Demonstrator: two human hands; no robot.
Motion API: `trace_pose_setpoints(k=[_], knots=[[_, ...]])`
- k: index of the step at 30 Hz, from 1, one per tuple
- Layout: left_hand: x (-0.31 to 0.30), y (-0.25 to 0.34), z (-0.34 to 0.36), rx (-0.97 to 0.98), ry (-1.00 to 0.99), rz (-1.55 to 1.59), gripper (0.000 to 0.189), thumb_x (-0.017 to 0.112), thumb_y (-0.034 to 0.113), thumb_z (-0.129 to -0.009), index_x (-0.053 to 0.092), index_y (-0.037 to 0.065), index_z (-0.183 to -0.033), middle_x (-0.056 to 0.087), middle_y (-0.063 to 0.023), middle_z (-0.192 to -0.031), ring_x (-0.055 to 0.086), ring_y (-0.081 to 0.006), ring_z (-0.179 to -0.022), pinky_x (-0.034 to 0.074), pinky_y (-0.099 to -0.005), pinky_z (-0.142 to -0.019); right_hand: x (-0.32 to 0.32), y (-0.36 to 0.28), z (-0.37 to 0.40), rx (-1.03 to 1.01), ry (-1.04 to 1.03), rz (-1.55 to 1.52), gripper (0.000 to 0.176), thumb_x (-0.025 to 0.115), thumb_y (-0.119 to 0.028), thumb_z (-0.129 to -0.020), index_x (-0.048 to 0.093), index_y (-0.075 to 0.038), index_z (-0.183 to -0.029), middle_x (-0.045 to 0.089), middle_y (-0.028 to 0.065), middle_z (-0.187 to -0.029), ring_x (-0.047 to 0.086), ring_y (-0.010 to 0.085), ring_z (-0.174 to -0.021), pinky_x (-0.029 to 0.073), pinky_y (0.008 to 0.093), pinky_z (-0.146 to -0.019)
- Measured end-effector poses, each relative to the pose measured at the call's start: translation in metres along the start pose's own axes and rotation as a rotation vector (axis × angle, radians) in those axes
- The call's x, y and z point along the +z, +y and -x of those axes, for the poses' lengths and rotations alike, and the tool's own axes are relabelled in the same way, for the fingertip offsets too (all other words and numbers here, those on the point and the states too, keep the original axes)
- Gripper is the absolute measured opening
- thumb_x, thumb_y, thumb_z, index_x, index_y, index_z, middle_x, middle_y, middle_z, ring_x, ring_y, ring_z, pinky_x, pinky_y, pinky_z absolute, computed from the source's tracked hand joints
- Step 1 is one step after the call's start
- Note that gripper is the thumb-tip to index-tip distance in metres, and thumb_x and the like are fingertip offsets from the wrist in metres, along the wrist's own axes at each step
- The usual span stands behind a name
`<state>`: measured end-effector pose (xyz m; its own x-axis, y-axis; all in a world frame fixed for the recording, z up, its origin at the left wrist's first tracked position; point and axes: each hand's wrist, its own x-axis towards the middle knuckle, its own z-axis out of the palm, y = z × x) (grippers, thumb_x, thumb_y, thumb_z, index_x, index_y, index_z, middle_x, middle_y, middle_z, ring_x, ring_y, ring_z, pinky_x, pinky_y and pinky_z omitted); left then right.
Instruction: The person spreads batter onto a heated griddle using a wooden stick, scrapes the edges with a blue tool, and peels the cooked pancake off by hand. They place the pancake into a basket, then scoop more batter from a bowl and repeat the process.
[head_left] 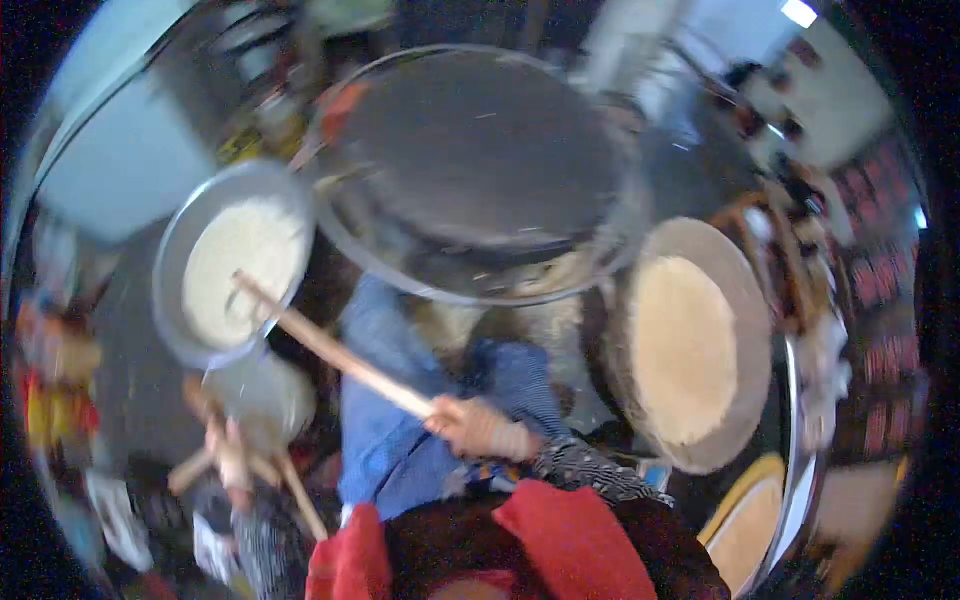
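Note:
My right hand (478, 428) is closed around the long wooden handle of a ladle (350, 365). The ladle's far end reaches over the metal bowl (170, 275) at the left, into its pale, creamy batter (235, 255). Low at the left, my left hand (230, 455) is closed on a wooden stick (203, 400), though blur hides exactly how its fingers lie. More wooden sticks (303, 495) lie right around that hand. Straight ahead is a large round dark griddle (480, 150) with a metal rim; its top looks bare.
A wide basin (752, 330) of tan batter or flour stands at the right. Below the left bowl sits another pale container (285, 390). A round yellow-rimmed tray (760, 485) is at the lower right. Shelves of reddish items (880, 280) line the far right.

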<state>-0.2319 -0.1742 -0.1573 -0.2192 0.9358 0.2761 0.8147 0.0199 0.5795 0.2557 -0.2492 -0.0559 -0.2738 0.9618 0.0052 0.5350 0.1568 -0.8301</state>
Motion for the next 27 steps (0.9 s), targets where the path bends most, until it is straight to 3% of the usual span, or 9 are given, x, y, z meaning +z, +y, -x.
trace_pose_setpoints(k=[3,6,10,15,17,21,22,24,27], knots=[[-0.009,0.061,0.005,-0.446,-0.132,-0.124,0.054,0.062,0.029,-0.088,0.047,-0.002,-0.129,0.056,-0.0241,-0.12,0.055,-0.0359,-0.109,0.046,-0.0443,-0.091,-0.011,-0.019,-0.021,0.27,-0.22,-0.045,0.028,0.055,-0.028,-0.094,0.058,-0.01,-0.115,0.059,0.005,-0.064,0.056,0.0151,-0.046,0.046,0.0329,-0.042],[0.009,0.031,0.01,-0.37,-0.09,-0.408,0.07,0.066,0.037,-0.084,0.039,-0.002,-0.135,0.05,-0.0284,-0.125,0.05,-0.0417,-0.114,0.043,-0.0467,-0.096,-0.025,-0.048,-0.047,0.592,-0.371,-0.114,0.028,0.057,-0.024,-0.091,0.056,-0.011,-0.116,0.062,0.0119,-0.066,0.06,0.0213,-0.048,0.048,0.0345,-0.044],[0.009,0.036,-0.016,-0.755,-0.105,-0.366,0.087,0.071,0.033,-0.079,0.023,0.003,-0.144,0.049,-0.0297,-0.125,0.051,-0.0418,-0.115,0.043,-0.0455,-0.097,-0.02,-0.052,-0.067,0.544,-0.364,-0.065,0.026,0.057,-0.025,-0.092,0.057,-0.01,-0.113,0.059,0.0084,-0.06,0.058,0.0168,-0.043,0.044,0.0309,-0.038],[0.011,0.032,-0.013,-0.657,-0.004,0.025,0.089,0.068,0.02,-0.082,0.011,-0.002,-0.147,0.036,-0.031,-0.141,0.04,-0.0396,-0.13,0.035,-0.0375,-0.106,-0.008,-0.067,-0.111,0.37,-0.44,0.114,0.025,0.053,-0.027,-0.093,0.056,-0.006,-0.107,0.062,0.0148,-0.064,0.061,0.0278,-0.047,0.048,0.0388,-0.044],[-0.01,0.073,-0.008,-0.482,-0.044,0.107,0.085,0.064,0.012,-0.085,0.009,0.0,-0.148,0.034,-0.0304,-0.143,0.041,-0.0378,-0.13,0.034,-0.0378,-0.107,0.014,-0.046,-0.132,0.069,-0.344,0.223,0.026,0.051,-0.03,-0.094,0.057,-0.006,-0.102,0.063,0.0186,-0.067,0.062,0.0339,-0.053,0.049,0.0448,-0.049],[-0.039,0.14,0.017,-0.034,-0.367,-0.134,0.079,0.067,0.015,-0.081,0.024,0.013,-0.148,0.052,-0.0247,-0.114,0.056,-0.0434,-0.103,0.049,-0.0447,-0.085,0.05,-0.078,-0.172,-0.259,-0.379,0.626,0.027,0.05,-0.029,-0.093,0.055,-0.004,-0.086,0.062,0.0174,-0.064,0.062,0.0341,-0.056,0.049,0.0474,-0.052],[-0.033,0.138,0.021,0.203,-0.282,-0.198,0.074,0.065,0.017,-0.082,0.028,0.02,-0.146,0.051,-0.0259,-0.11,0.058,-0.0448,-0.092,0.049,-0.0477,-0.077,0.057,-0.09,-0.172,-0.131,-0.36,0.486,0.021,0.047,-0.027,-0.095,0.053,-0.008,-0.088,0.059,0.0155,-0.063,0.059,0.0328,-0.053,0.048,0.0442,-0.051],[-0.027,0.135,0.02,-0.014,-0.281,-0.185,0.073,0.063,0.015,-0.083,0.028,0.02,-0.146,0.051,-0.0257,-0.11,0.058,-0.0447,-0.091,0.05,-0.048,-0.077,0.06,-0.07,-0.158,-0.722,-0.24,0.882,0.013,0.049,-0.021,-0.093,0.056,-0.013,-0.085,0.046,0.0018,-0.062,0.05,0.0174,-0.046,0.042,0.0316,-0.041],[-0.024,0.088,-0.008,-0.209,-0.23,-0.308,0.081,0.062,0.008,-0.082,0.019,0.02,-0.149,0.054,-0.0255,-0.107,0.057,-0.0445,-0.097,0.049,-0.0489,-0.081,0.046,-0.053,-0.112,-0.535,-0.287,0.642,0.01,0.055,-0.022,-0.091,0.058,-0.012,-0.088,0.05,0.0034,-0.065,0.051,0.0174,-0.048,0.041,0.0328,-0.041]])
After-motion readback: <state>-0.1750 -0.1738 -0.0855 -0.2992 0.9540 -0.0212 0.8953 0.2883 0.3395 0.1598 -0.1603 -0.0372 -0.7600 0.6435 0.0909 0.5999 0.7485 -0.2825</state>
